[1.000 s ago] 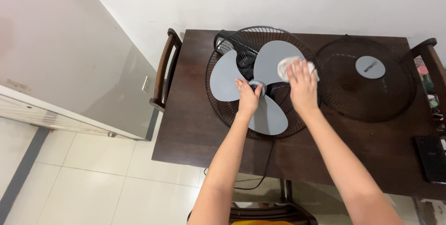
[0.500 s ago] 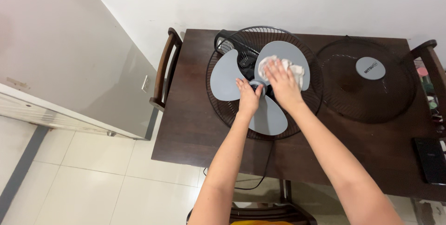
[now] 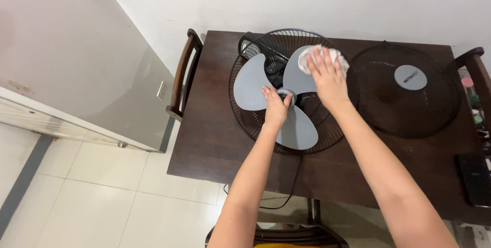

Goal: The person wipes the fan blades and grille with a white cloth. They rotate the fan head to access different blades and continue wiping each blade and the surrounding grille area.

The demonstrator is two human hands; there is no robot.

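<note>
On the dark wooden surface point(image 3: 215, 145) below you lies a fan point(image 3: 291, 92) on its back, three grey blades facing up inside its black wire rear guard. Your left hand point(image 3: 276, 105) is curled around the grey hub at the centre of the blades, gripping it. Your right hand point(image 3: 327, 76) lies flat with fingers spread, pressing a crumpled white cloth point(image 3: 319, 56) onto the blade that points toward one o'clock from the hub; the cloth shows past your fingertips near the blade's outer edge. The other two blades point toward nine o'clock and six o'clock and are uncovered.

At three o'clock from the fan, just beside it, the detached front guard point(image 3: 409, 92) lies flat, a black wire disc with a round grey cap in the middle. A black cord point(image 3: 291, 186) runs from the fan's six o'clock edge over the near side of the surface. A wooden chair point(image 3: 181, 76) stands at nine o'clock, and another chair point(image 3: 473, 58) at three o'clock. A dark flat device point(image 3: 473, 176) rests near the surface's corner at four o'clock. White tiled floor point(image 3: 92, 202) lies at seven o'clock.
</note>
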